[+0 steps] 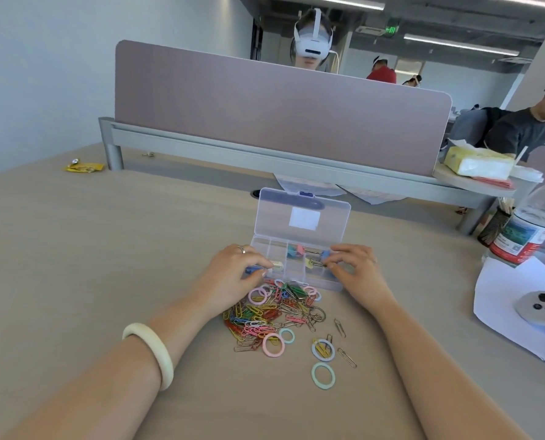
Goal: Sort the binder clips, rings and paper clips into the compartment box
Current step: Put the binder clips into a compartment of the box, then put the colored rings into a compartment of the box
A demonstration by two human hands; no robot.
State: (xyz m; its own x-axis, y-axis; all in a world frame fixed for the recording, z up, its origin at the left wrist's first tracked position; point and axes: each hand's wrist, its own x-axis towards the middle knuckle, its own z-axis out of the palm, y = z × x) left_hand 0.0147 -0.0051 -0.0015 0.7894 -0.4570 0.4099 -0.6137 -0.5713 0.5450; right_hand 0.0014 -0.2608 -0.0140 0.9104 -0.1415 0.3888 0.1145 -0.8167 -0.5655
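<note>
Compartment box [296, 274] is set mid-counter w/ clear lid [303, 217] propped open toward the far edge, so cells are reachable from above. A few binder clips [296, 250] are seen in the far-right cells. Left hand [233, 271] is pinched on a pale binder clip [277, 266] over the box's left side; something blue is tucked under the fingers, prob. another clip. Right hand [354, 268] is closed on a blue binder clip [325, 255] at the right cells, likely for dropping in. Paper clips [265, 315] & rings [273, 344] are left heaped just beside the box's near wall, unsorted.
</note>
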